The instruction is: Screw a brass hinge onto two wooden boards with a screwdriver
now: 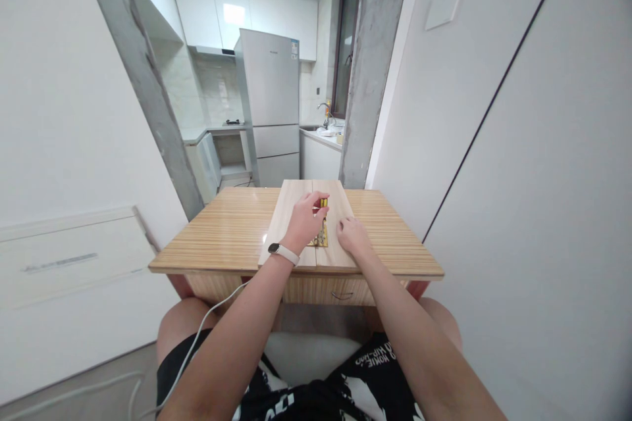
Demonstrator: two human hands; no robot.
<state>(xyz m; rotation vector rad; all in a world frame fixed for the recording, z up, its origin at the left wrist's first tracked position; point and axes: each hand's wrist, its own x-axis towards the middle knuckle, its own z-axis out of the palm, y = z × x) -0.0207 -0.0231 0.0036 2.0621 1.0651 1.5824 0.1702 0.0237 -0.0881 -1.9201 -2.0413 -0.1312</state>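
My left hand [306,220] is over two pale wooden boards [287,207] laid side by side, with a narrow seam between them. Thumb and forefinger curve toward each other in a pinch; what is in it, if anything, I cannot make out. A yellow brass-coloured metal plate, like a hinge [322,237], lies flat by the seam under this hand, which covers part of it. More yellow shows between the fingertips; whether it is held or lies beyond is unclear. My right hand [351,234] rests curled on the right board, its fingers folded and their inside hidden.
The boards lie on a striped wooden table [217,230] with a drawer [340,291] in front. A white cable [210,316] runs over my left thigh. White walls [469,112] flank the table. Behind it stand a fridge [274,85] and a sink counter [320,151].
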